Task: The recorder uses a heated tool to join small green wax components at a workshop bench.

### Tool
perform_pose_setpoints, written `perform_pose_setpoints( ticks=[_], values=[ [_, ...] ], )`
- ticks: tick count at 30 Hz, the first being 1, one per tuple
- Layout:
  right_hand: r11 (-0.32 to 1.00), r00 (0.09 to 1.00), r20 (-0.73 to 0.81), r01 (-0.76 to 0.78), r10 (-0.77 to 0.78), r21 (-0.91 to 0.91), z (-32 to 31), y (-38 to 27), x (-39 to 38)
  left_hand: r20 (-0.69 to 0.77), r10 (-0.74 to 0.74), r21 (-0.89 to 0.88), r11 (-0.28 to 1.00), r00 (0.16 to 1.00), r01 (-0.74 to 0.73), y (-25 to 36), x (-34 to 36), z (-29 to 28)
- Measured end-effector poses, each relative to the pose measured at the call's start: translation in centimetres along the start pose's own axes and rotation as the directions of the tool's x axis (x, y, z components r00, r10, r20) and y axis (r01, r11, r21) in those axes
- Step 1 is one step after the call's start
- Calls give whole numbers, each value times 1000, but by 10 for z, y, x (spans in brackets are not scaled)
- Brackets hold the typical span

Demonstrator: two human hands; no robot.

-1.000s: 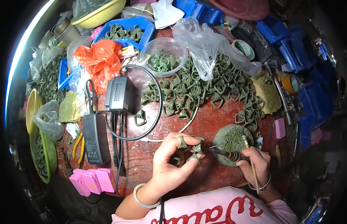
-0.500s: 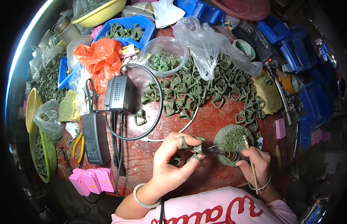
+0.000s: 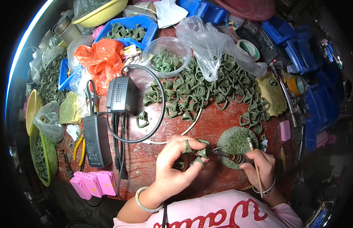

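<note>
My left hand (image 3: 173,164) is closed, pinching a dark green wax ring (image 3: 202,152) between thumb and fingertips. More green rings sit about its fingers, one (image 3: 187,146) by the index finger. In my right hand (image 3: 263,162) are two tools: a dark-handled wax pen with a thin metal tip (image 3: 234,157) and a slim wooden-handled brush (image 3: 257,173). The pen's tip points left at the ring; whether it touches cannot be made out. Just beyond the pen lies a round pad covered with green crumbs (image 3: 237,142).
A heap of green rings (image 3: 206,89) spreads across the red table (image 3: 146,167). Left of centre stand a black power box (image 3: 122,95) and adapter (image 3: 97,141) with looping cables. Pink blocks (image 3: 93,184) lie front left; a clear tub (image 3: 167,57) and blue tray (image 3: 127,32) hold rings.
</note>
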State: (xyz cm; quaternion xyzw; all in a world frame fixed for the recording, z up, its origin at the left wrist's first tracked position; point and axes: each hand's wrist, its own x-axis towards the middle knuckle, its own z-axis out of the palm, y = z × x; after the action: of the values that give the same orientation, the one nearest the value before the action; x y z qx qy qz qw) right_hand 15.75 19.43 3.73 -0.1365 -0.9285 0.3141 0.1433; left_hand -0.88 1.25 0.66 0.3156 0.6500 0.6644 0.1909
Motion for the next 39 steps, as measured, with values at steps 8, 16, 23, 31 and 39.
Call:
perform_pose_setpoints(
  ticks=[8, 16, 23, 31, 39],
  values=[
    [997, 996, -75, -41, 45, 60, 4, 0, -2, 5, 109, 98, 989, 994, -109, 1, 2, -1],
    [1000, 1000, 7, -7, 7, 7, 0, 0, 0, -1, 115, 83, 990, 993, -114, 0, 2, -1],
    [997, 997, -58, -47, 50, 61, 4, 0, -2, 15, 93, 83, 992, 996, -94, 0, 1, -2],
    [1000, 1000, -12, 0, 0, 20, 0, 1, -1, 18, 62, 56, 996, 998, -63, -1, 0, -3],
    [993, 995, -65, -75, 81, 87, 2, -1, -5, 94, -312, -292, 899, 946, 325, 3, -5, -6]
  ],
)
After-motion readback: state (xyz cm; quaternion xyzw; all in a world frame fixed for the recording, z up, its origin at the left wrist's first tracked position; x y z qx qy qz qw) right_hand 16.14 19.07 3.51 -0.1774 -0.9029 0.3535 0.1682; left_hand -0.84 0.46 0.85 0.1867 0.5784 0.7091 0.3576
